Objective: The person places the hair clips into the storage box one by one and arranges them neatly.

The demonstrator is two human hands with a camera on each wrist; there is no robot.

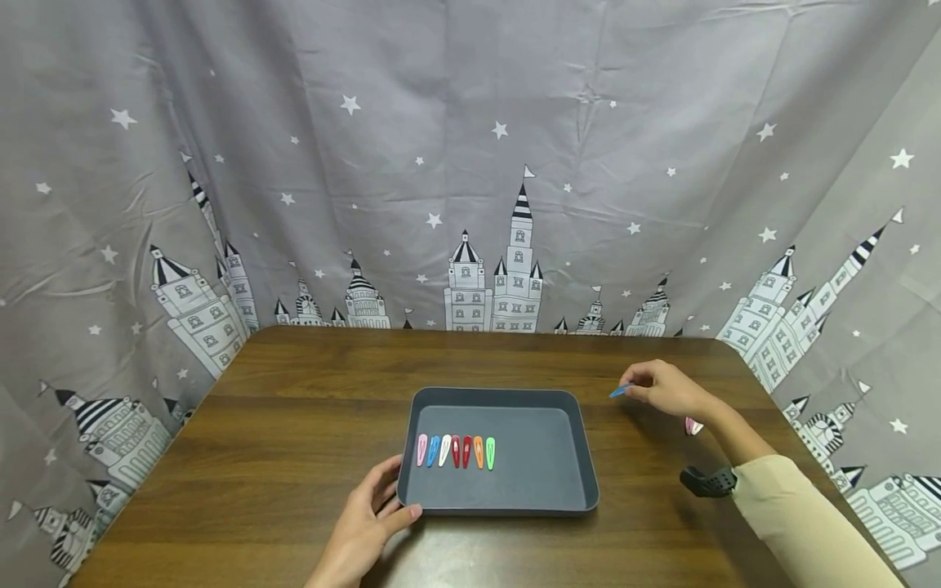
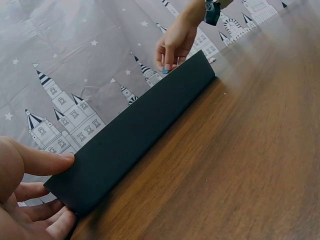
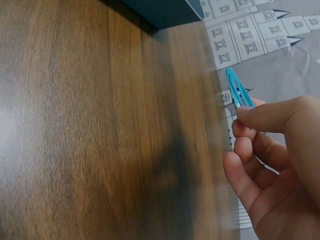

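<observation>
My right hand (image 1: 665, 390) is raised over the table to the right of the tray, pinching a blue snap hair clip (image 3: 239, 89) between thumb and fingers, its narrow end pointing outward. At the dark grey tray (image 1: 540, 457), my left hand (image 1: 370, 508) grips the near left corner, thumb against the front wall and fingers round the left side. Several hair clips stand in a row in the tray's left half: pink (image 1: 421, 450), blue (image 1: 434, 451), white (image 1: 444, 450), two red ones (image 1: 461, 451), orange (image 1: 479, 452) and green (image 1: 490, 454).
Pink and white clips (image 1: 689, 425) lie on the brown wooden table (image 1: 309, 408), partly hidden by the right forearm. A black wristband (image 1: 709, 482) is on that arm. Behind the table hangs a grey curtain (image 1: 367, 180) with castles and stars.
</observation>
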